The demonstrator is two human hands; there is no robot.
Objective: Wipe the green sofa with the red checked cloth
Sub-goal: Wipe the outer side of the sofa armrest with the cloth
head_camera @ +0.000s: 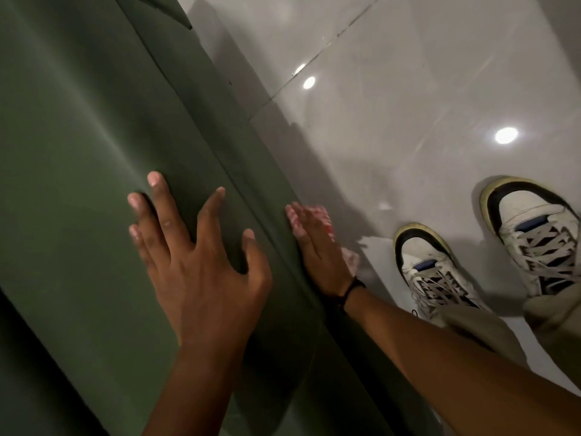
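Observation:
The green sofa (pixel 81 146) fills the left half of the head view, its edge running diagonally down to the right. My left hand (pixel 195 247) lies flat on its top surface with the fingers spread and nothing in it. My right hand (pixel 317 247) presses the red checked cloth (pixel 317 217) against the sofa's outer side face. The cloth shows past the fingertips and again by the wrist; the hand hides the rest. A dark band circles my right wrist.
A glossy pale tiled floor (pixel 408 89) lies to the right, with ceiling-light reflections. My two white and black sneakers (pixel 430 265) (pixel 534 231) stand on it close to the sofa's side, below beige trouser legs.

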